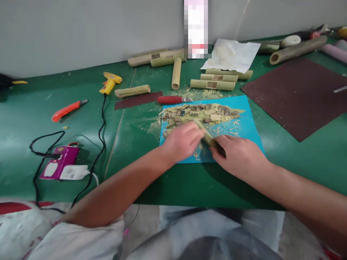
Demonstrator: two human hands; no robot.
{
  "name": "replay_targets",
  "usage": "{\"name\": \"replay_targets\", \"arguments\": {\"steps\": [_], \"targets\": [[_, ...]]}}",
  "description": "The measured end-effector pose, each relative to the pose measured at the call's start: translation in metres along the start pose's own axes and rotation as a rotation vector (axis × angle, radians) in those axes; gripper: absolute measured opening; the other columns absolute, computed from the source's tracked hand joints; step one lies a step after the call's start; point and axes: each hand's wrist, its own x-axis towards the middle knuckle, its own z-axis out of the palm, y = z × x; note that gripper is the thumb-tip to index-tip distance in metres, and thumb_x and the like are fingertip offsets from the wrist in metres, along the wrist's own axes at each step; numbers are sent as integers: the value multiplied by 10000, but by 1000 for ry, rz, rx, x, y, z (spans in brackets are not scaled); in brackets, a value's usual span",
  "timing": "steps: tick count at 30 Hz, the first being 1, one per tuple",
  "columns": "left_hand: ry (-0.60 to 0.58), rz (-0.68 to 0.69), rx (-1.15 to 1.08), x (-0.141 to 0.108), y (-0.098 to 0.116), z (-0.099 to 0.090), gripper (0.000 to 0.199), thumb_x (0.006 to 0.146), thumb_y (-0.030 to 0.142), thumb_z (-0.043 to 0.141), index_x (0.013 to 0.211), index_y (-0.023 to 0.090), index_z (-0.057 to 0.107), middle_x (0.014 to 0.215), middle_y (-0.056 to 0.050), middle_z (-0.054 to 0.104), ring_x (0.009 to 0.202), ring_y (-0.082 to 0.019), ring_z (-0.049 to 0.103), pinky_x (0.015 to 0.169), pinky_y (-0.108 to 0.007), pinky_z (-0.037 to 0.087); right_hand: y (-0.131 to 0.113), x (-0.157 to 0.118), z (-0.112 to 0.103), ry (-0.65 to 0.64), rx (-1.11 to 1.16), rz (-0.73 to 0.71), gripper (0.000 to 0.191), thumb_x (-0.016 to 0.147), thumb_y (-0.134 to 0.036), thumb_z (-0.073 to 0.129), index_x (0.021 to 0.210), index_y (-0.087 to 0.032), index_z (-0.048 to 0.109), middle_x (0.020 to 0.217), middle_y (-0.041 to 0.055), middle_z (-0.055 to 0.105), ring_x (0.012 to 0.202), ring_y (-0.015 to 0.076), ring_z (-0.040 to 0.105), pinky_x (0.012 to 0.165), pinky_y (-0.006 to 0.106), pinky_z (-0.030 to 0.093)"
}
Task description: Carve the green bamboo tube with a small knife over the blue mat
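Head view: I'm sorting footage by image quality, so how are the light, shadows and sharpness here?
Head view: pale sheen on the green tabletop, dark shadow below the right hand. Head view: left hand slightly soft, perhaps from motion. Head view: upright object at top pixelated, unreadable.

Past the tabletop's near edge, the person has on a soft, loose grey shirt (159, 240) with a big darker patch (210, 249) low in front and a short, pale grey left sleeve (81, 241), and the left hand (184, 141) and right hand (242, 155) are bare.
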Motion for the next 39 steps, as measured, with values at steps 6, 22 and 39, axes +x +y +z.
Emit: {"name": "replay_targets", "arguments": {"steps": [6, 22, 39], "targets": [[28, -9, 11, 0, 0, -1, 259, 1040, 265, 485, 974, 149, 707, 872, -67, 696, 811, -152, 667, 743, -263, 548, 1, 0, 0, -20, 0, 12, 269, 962, -334, 454, 887, -177, 660, 881, 87, 738, 714, 211, 653, 563, 345, 239], [63, 9, 11, 3, -13, -3, 174, 1006, 202, 551, 1036, 134, 708, 926, -70, 718, 847, -153, 695, 777, -267, 577, 5, -1, -4, 76, 2, -31, 249, 887, -414, 584, 860, -175, 649, 783, 70, 691, 658, 180, 586, 562, 313, 237], [-114, 31, -4, 2, 0, -2, 289, 1052, 249, 443, 971, 155, 704, 876, -55, 691, 821, -146, 666, 740, -247, 547, 3, 0, 3, 63, -16, -27, 195, 900, -312, 526, 796, -180, 625, 741, 66, 673, 595, 166, 543, 546, 318, 209]]}}
